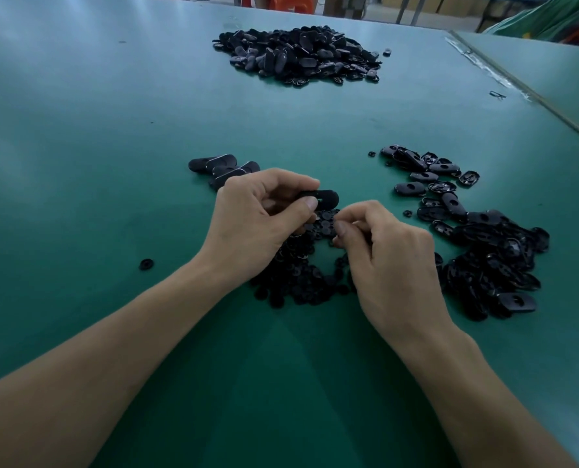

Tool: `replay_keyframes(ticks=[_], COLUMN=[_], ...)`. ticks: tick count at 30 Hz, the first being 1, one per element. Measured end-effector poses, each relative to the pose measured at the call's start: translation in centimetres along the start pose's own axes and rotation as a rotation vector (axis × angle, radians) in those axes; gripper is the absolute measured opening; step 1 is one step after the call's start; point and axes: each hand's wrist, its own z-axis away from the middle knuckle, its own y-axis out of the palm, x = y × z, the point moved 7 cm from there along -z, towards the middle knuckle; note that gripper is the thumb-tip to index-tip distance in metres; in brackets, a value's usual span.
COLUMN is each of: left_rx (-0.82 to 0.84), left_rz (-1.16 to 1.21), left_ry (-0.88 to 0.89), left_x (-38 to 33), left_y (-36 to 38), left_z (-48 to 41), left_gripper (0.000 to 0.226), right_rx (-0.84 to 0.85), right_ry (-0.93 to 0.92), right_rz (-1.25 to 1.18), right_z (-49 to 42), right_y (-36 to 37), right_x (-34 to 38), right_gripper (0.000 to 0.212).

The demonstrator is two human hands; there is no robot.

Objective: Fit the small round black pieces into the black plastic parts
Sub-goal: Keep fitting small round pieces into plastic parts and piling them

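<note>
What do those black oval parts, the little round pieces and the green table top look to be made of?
Oval parts: likely moulded plastic, smooth and semi-glossy; light glints along their edges.
Round pieces: probably plastic or rubber, a duller black; too small to be sure.
Table top: seems to be a green mat or laminate with a satin finish, showing soft, broad reflections.

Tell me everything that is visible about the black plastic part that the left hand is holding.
The black plastic part is elongated with a rounded end, matte and dark, like moulded plastic. It lies roughly level, rounded end pointing right, above the pile of small round pieces. The left hand pinches its left end between thumb and fingers, hiding that end. Nothing else appears to touch it.
</note>
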Motion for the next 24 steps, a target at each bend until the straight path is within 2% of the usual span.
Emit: replay_keyframes(ticks=[7,24], left_rx=[-0.001,0.076], left_rz=[-0.016,-0.102], left_ry=[-0.004,0.011], left_x=[-0.1,0.2], left_y=[0.0,0.7], left_z=[0.0,0.4], left_gripper=[0.022,0.020], right_rx=[-0.077,-0.005], right_ry=[0.016,0.063], right_rz=[-0.015,-0.079], right_z=[-0.1,-0.4], right_y=[-1.4,-1.3], right_x=[-0.5,-1.1], right_gripper=[0.013,0.014])
